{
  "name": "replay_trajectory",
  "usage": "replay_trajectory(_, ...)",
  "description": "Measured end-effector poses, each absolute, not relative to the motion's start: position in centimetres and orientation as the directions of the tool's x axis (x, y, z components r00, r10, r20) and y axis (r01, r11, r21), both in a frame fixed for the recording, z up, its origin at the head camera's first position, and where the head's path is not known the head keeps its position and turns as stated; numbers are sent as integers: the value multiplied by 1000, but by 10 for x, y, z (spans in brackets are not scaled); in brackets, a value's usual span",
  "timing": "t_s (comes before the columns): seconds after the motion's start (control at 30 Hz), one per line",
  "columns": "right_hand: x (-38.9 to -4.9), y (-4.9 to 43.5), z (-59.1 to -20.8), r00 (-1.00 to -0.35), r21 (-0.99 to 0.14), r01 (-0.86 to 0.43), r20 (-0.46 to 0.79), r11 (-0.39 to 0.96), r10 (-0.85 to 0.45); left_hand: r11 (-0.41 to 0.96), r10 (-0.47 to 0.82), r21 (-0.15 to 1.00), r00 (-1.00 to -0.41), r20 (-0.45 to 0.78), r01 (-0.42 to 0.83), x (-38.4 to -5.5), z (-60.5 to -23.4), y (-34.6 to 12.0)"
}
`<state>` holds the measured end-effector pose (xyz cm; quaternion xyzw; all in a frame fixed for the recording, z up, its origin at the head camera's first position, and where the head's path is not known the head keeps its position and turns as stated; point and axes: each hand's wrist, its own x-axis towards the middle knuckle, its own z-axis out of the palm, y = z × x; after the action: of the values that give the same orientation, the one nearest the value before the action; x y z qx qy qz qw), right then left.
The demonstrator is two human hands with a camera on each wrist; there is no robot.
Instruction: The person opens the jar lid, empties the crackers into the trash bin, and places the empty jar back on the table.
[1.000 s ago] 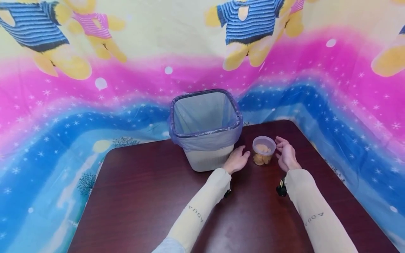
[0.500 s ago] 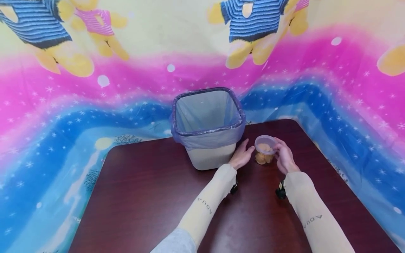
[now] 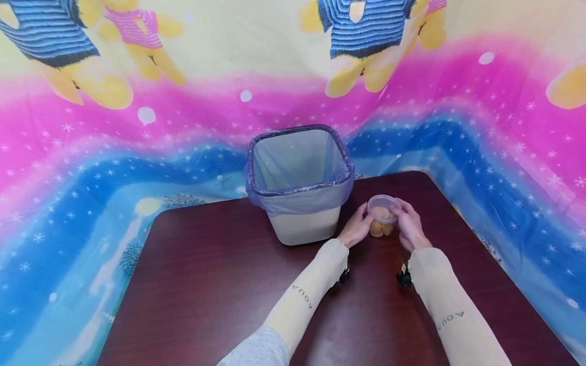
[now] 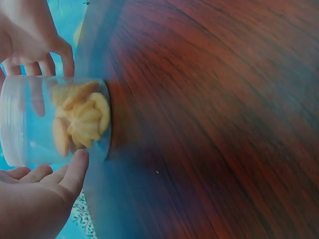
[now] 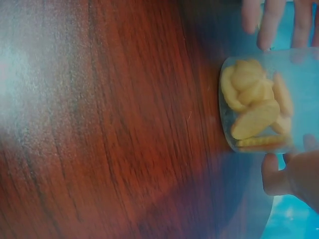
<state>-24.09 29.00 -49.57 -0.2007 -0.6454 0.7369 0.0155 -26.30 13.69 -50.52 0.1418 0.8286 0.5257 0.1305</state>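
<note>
A clear plastic jar (image 3: 383, 216) stands upright on the table, with yellow-brown cookies (image 4: 82, 119) piled in its lower part. From the left, my left hand (image 3: 356, 227) holds its side near the rim, and the left fingers also show below the jar in the left wrist view. My right hand (image 3: 410, 223) grips the opposite side, its thumb across the front near the rim and its other fingers partly hidden behind. Ridged, shell-like cookies (image 5: 249, 82) show through the wall in the right wrist view.
Just left of the hands stands a pale waste bin (image 3: 304, 226) lined with a thin purple bag (image 3: 297, 201). Both are on a dark reddish-brown table (image 3: 220, 284). A printed curtain (image 3: 206, 117) hangs along the back and sides.
The right hand has closed in on the jar and grips it. The left hand has moved right, away from the bin, to the jar's left side. The jar stays in place.
</note>
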Motion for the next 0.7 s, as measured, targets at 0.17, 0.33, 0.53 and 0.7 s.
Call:
replay_trajectory(0.17, -240, 290, -495, -923, -960, 234, -269, -155, 275, 377, 371, 921, -927, -54, 97, -263, -503, 139)
replay_trajectory(0.33, -239, 290, -496, -920, -956, 237, -278, -171, 277, 413, 365, 905, -929, -58, 106, -263, -503, 139)
replay_trajectory(0.53, -237, 291, -495, -930, -955, 262, -289, -141, 225, 436, 372, 891, -927, -53, 124, -263, -504, 138)
replay_trajectory(0.7, -239, 292, -494, -926, -945, 251, -298, -211, 232, 437, 380, 888, -924, -38, 143, -264, -504, 138)
